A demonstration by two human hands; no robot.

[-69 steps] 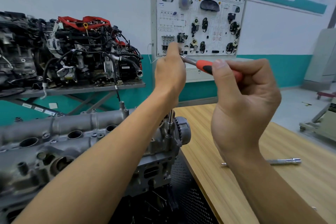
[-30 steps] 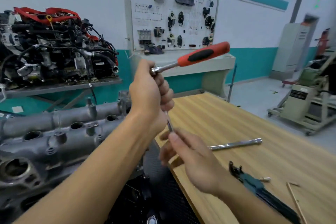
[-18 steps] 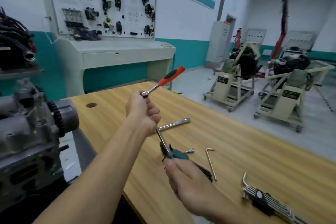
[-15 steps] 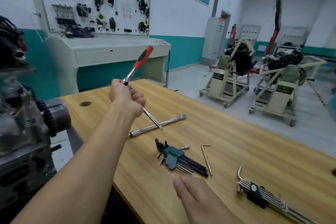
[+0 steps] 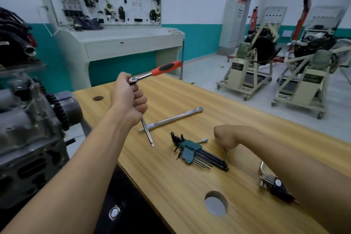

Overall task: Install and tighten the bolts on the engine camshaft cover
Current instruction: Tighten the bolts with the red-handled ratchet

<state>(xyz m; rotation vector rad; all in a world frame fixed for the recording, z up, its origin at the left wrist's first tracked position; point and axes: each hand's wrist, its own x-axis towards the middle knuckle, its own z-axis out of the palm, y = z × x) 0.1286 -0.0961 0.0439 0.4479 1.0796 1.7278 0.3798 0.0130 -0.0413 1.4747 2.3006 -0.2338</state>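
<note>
My left hand (image 5: 131,104) grips the extension bar (image 5: 147,131) of a ratchet wrench, fist closed round its upper part. The ratchet's red-and-black handle (image 5: 165,67) points up to the right, and the bar's bare tip hangs above the wooden table (image 5: 171,186). My right hand (image 5: 226,137) is down on the table with its fingers curled over the bent end of a loose L-shaped hex key (image 5: 226,158). A small socket bit (image 5: 202,141) lies just left of that hand. The grey engine head (image 5: 28,129) with its toothed sprocket (image 5: 57,108) stands at the left, away from both hands.
On the table lie a long chrome extension bar (image 5: 171,118), a hex key set in a green holder (image 5: 190,150) and another set in a black holder (image 5: 275,184). The tabletop has round holes (image 5: 216,203). Engine stands occupy the floor at the right.
The view has swung from the engine to the table. My left hand carried the ratchet off the engine. My right hand let go of the handle and reached down to the loose hex key.
</note>
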